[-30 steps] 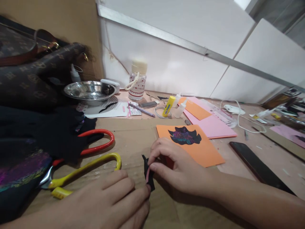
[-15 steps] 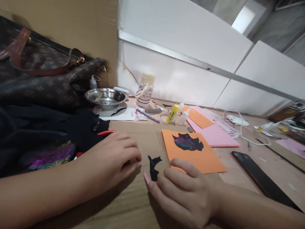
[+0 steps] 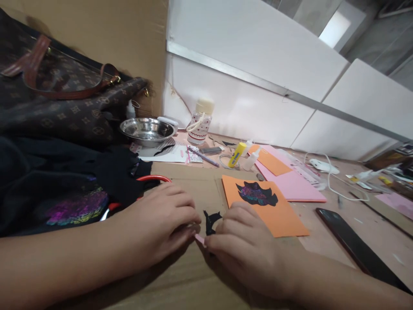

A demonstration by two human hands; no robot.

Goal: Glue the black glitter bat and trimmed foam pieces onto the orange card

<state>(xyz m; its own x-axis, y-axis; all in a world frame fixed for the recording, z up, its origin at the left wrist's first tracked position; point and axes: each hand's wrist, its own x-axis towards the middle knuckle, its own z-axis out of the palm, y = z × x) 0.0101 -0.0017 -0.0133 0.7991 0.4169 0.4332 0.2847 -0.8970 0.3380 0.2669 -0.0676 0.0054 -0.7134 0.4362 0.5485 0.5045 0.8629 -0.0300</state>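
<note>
A small pink paper strip (image 3: 200, 239) spans the gap between my two hands. My right hand (image 3: 248, 245) pinches one end of it between thumb and fingers. My left hand (image 3: 167, 211), its fingers curled together, meets the other end at the thumb tip. Just behind the strip a black cutout piece (image 3: 210, 218) lies on the cardboard (image 3: 193, 181), partly covered by my right fingers. Beyond my right hand an orange paper (image 3: 284, 221) bears a black jagged shape (image 3: 256, 193) with purple and teal glitter. Red-handled scissors (image 3: 155, 177) lie behind my left hand, partly hidden.
Black glittered fabric (image 3: 64, 181) and a brown handbag (image 3: 71, 103) fill the left. Behind are a metal bowl (image 3: 146, 129), a dotted bottle (image 3: 199, 122), a yellow glue stick (image 3: 237, 155) and pink paper (image 3: 290, 183). A dark phone (image 3: 355, 245) lies at right.
My hands have come closer together, and my left fingers now reach the free end of the pink strip. The strip has turned flatter. The view has shifted slightly.
</note>
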